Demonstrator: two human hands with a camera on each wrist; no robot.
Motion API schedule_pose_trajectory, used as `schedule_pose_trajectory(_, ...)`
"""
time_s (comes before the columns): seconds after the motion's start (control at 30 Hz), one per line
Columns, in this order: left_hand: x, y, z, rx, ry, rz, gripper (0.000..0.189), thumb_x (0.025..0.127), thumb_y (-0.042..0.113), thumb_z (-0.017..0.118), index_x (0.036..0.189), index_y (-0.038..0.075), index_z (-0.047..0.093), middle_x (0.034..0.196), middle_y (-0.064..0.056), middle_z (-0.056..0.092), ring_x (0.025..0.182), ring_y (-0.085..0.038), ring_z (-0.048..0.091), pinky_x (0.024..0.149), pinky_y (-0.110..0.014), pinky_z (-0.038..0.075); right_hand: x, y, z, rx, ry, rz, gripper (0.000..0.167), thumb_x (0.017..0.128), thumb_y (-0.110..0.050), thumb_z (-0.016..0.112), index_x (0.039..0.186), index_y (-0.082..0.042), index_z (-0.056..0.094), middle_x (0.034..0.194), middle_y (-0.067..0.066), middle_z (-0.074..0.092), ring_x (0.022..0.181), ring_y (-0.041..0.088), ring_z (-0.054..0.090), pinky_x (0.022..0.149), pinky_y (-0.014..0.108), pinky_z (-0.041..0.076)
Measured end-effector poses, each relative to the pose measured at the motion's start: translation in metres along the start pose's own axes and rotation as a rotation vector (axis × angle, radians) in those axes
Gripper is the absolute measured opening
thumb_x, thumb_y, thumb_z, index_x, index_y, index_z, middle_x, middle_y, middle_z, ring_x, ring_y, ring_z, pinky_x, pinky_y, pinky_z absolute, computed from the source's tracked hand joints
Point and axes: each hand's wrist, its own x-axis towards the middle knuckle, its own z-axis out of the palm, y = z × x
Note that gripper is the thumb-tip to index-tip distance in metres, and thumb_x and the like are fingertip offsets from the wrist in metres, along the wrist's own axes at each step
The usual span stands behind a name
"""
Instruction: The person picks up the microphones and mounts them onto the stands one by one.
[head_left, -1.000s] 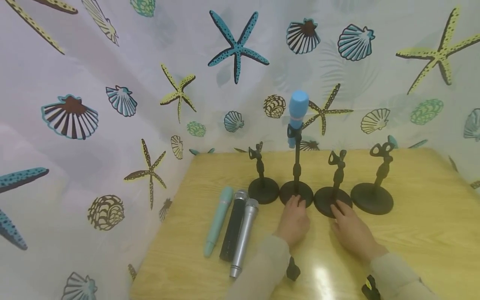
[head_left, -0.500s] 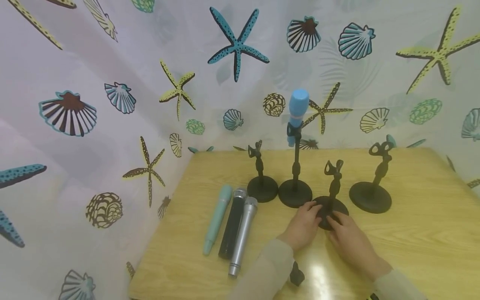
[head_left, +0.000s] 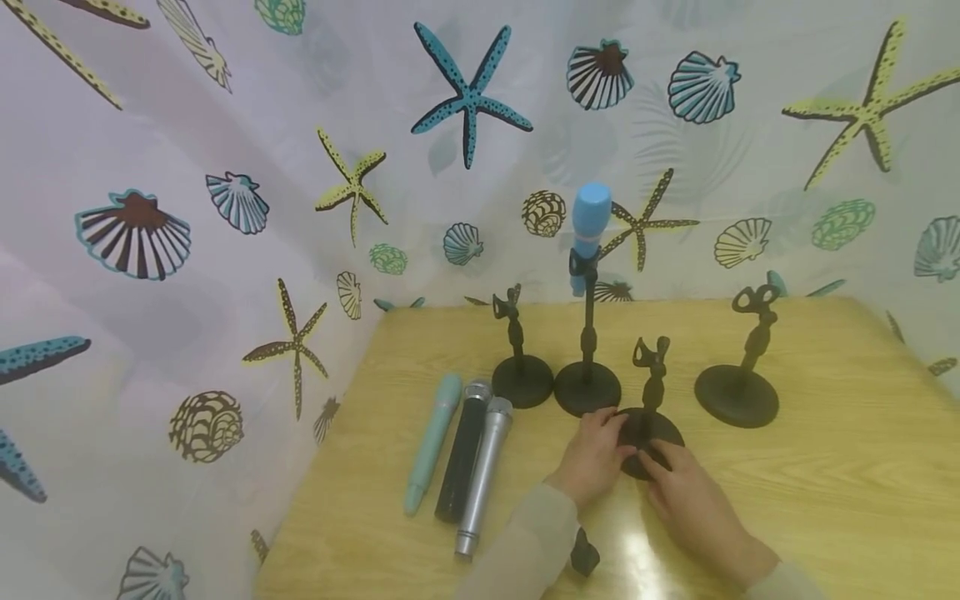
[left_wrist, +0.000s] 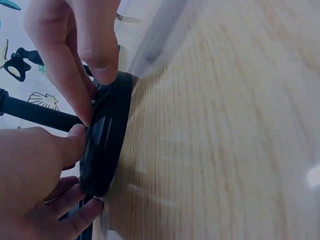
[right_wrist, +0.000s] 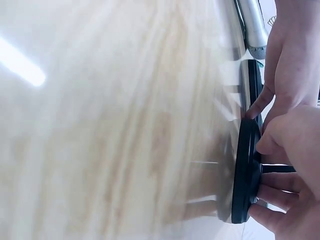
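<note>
In the head view, a small black microphone stand (head_left: 654, 390) with a round base and an unfilled clip stands in front of the row of stands. My left hand (head_left: 588, 458) grips its base rim from the left, thumb on top and fingers at the edge in the left wrist view. From the front right, my right hand (head_left: 693, 504) holds the same base (right_wrist: 243, 170), fingertips close to the left thumb. Just behind is a taller stand (head_left: 588, 387) bearing a blue microphone (head_left: 592, 218).
Another black stand (head_left: 521, 382) is at the back left, and one (head_left: 738, 396) at the right. Left of the hands lie a mint-green microphone (head_left: 433, 442), a black microphone (head_left: 465, 454) and a silver microphone (head_left: 483, 479). A patterned curtain (head_left: 300, 208) borders the wooden table (head_left: 847, 467).
The third stand has slid out of the row, toward me and slightly left. My left hand has shifted from the blue microphone's stand to this one; my right hand has moved along with it.
</note>
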Motion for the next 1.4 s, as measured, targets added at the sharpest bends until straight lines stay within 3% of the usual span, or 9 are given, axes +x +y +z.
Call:
schedule_pose_trajectory(0.23,-0.005,-0.006,-0.001,0.086,0.005,0.005,0.045,0.095,0.036,0.064,0.135,0.015,0.059,0.136,-0.002,0.06,0.12,-0.018,0.056,0.099,-0.022,0.05,0.001,-0.007,0.002,0.03,-0.014,-0.005,0.037,0.075,-0.003,0.075,0.11,0.007,0.07,0.116,0.024,0.062,0.107,0.041,0.061,0.088,0.053,0.056)
schedule_pose_trajectory(0.37,-0.006,-0.007,0.002,0.163,0.031,0.033,0.043,0.095,0.036,0.066,0.133,0.016,0.061,0.132,0.0,0.061,0.115,-0.017,0.059,0.094,-0.021,0.052,0.006,0.0,0.001,0.088,-0.079,0.095,0.034,0.083,-0.003,0.071,0.113,0.012,0.066,0.118,0.026,0.061,0.109,0.042,0.06,0.089,0.053,0.055)
schedule_pose_trajectory(0.53,-0.006,-0.003,0.005,0.197,0.074,0.06,0.042,0.094,0.035,0.067,0.13,0.014,0.063,0.129,-0.001,0.063,0.111,-0.018,0.061,0.092,-0.022,0.053,0.012,0.013,0.0,0.14,-0.101,0.166,0.046,0.089,-0.005,0.071,0.122,0.021,0.054,0.128,0.038,0.053,0.116,0.054,0.054,0.092,0.06,0.051)
schedule_pose_trajectory(0.93,-0.019,0.0,-0.012,0.191,0.012,0.035,0.041,0.095,0.036,0.065,0.13,0.013,0.063,0.129,-0.002,0.064,0.116,-0.019,0.061,0.093,-0.026,0.054,0.017,0.01,0.005,0.164,-0.144,0.16,0.053,0.087,-0.012,0.073,0.124,0.021,0.054,0.135,0.038,0.049,0.121,0.054,0.052,0.098,0.06,0.048)
schedule_pose_trajectory(1.13,-0.023,-0.01,-0.022,0.067,-0.086,-0.054,0.038,0.098,0.032,0.061,0.132,0.015,0.062,0.134,-0.001,0.06,0.12,-0.017,0.058,0.099,-0.026,0.052,0.014,0.004,0.005,0.167,-0.143,0.155,0.052,0.088,-0.013,0.072,0.125,0.02,0.054,0.136,0.036,0.05,0.122,0.052,0.053,0.098,0.058,0.049)
schedule_pose_trajectory(1.27,-0.022,-0.02,-0.037,0.05,-0.033,-0.095,0.032,0.097,0.022,0.062,0.127,0.013,0.064,0.127,-0.002,0.064,0.115,-0.018,0.061,0.098,-0.028,0.052,0.012,0.004,0.005,0.149,-0.09,0.122,0.052,0.086,-0.013,0.075,0.124,0.019,0.056,0.134,0.035,0.053,0.118,0.05,0.057,0.096,0.056,0.051)
schedule_pose_trajectory(1.4,-0.025,-0.032,-0.058,-0.003,0.05,-0.143,0.03,0.096,0.013,0.061,0.125,0.009,0.065,0.129,-0.007,0.062,0.117,-0.027,0.061,0.096,-0.034,0.054,0.012,0.005,0.006,0.126,-0.038,0.076,0.052,0.083,-0.011,0.077,0.121,0.019,0.058,0.131,0.036,0.054,0.115,0.05,0.058,0.093,0.054,0.053)
